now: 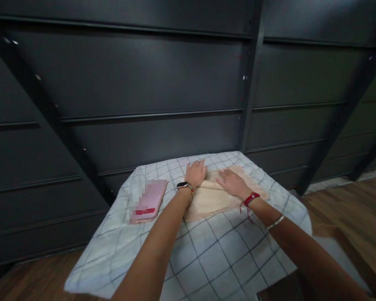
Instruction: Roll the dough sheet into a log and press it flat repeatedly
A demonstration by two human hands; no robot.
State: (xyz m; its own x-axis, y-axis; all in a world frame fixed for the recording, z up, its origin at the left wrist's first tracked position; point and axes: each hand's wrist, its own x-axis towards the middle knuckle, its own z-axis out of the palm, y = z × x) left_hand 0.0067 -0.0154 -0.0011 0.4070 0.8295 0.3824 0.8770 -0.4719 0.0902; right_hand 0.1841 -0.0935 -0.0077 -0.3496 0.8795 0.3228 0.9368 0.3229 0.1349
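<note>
A thin cream cloth with a peach border [208,201] lies on the checked tablecloth, and a raised fold or ridge runs across it between my hands. My left hand [196,172] rests at the cloth's far left side, fingers stretched forward. On the right part of the cloth, my right hand [232,182] presses down flat with its fingers spread beside the ridge. The parts of the cloth under both palms are hidden. I wear a watch on the left wrist and a red band on the right.
A pink flat item [155,200], partly blurred out, lies left of the cloth. White checked fabric [207,251] covers the small table. Behind it stands a dark panelled wall [156,75]. An open cardboard box [341,246] sits on the wooden floor at the lower right.
</note>
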